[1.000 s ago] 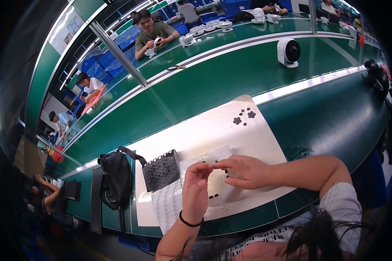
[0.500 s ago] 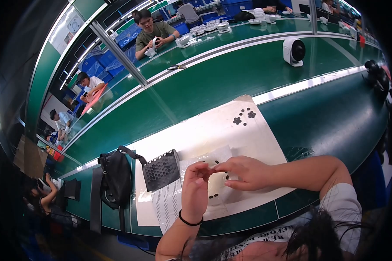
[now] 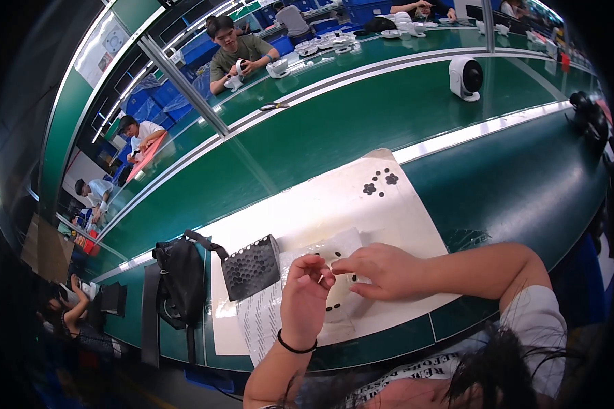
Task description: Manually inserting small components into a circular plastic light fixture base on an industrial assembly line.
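Observation:
A pale cream, rounded piece with small black oval pads point(image 3: 335, 298) lies on a clear plastic bag below my hands. Over its left side is my left hand point(image 3: 305, 296), thumb and fingertips closed together; anything between them is too small to make out. My right hand point(image 3: 383, 271) comes in from the right above the piece, forefinger stretched towards the left fingertips, thumb apart, nothing visible in it. Left of my hands sits a black sheet of round pads point(image 3: 252, 268), over a printed white paper point(image 3: 259, 317).
The cream board point(image 3: 389, 228) under everything carries loose black round pads point(image 3: 381, 181) at its far corner. A black bag point(image 3: 183, 279) lies left of it. A white device with a black round front point(image 3: 466, 78) stands far right. Co-workers sit across the green bench point(image 3: 307, 143).
My fingertips, which met before, have drawn slightly apart. The left hand's fingers have curled, and the right hand has shifted a little left. The piece lies where it was.

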The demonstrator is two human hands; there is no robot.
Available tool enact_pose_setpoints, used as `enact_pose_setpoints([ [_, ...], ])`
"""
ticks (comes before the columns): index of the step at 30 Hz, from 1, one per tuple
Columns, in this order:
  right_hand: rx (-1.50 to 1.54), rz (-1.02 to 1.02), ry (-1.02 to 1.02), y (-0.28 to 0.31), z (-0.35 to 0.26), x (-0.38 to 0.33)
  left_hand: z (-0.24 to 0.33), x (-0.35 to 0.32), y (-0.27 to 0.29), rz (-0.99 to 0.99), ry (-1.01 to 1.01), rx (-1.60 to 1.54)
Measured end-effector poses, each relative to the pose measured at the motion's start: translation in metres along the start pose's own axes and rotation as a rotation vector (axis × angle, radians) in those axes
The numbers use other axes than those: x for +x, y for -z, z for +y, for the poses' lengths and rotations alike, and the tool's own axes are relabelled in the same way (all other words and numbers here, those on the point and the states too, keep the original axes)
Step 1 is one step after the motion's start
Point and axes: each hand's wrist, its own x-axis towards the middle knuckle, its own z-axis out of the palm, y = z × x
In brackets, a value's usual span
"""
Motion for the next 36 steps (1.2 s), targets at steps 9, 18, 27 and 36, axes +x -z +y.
enact_pose_setpoints([
  [9, -0.008, 0.089, 0.058, -0.006, 0.006, -0.002, -0.001, 0.003, 0.002, 0.052, -0.058, 0.014],
  [18, -0.056, 0.036, 0.064, 0.000, -0.001, 0.002, -0.003, 0.002, 0.005, 0.031, -0.043, -0.006],
  [27, -0.138, 0.142, 0.260, -0.009, 0.018, -0.002, -0.010, 0.005, 0.005, 0.055, -0.061, -0.035],
  [36, -0.238, 0.199, 0.348, -0.006, 0.011, -0.004, -0.029, 0.019, 0.050, -0.372, -0.117, -0.255],
])
